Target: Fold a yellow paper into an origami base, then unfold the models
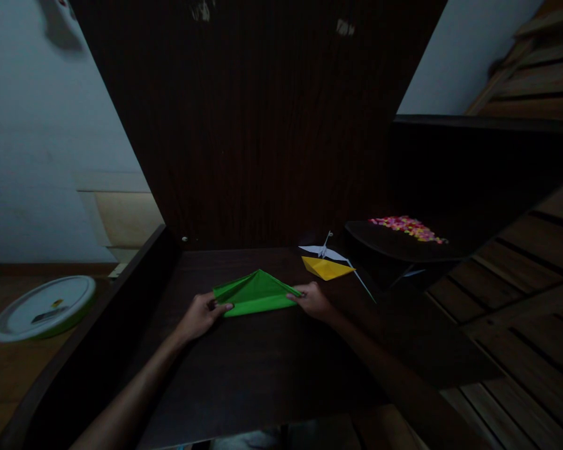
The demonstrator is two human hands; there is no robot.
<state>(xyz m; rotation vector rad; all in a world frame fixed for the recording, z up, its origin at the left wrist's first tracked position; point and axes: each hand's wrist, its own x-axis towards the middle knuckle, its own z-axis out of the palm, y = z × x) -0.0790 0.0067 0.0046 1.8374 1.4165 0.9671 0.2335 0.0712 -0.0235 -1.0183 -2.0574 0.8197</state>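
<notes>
A sheet of green paper (260,297), folded with a peak at its top middle and a straight band along the bottom, is stretched between my two hands over the dark desk. My left hand (201,315) pinches its left end, thumb on the front. At the right end, my right hand (313,300) grips the paper between thumb and fingers. Just beyond my right hand lies a folded yellow paper boat (328,268). Behind the boat is a white paper crane (323,251) with its wings spread.
A thin white stick (362,281) slants beside the yellow boat. Small pink and yellow pieces (406,227) lie heaped on a dark side shelf (370,240). A raised side panel (98,319) borders the desk (244,369); a round white-lidded container (47,306) stands beyond it.
</notes>
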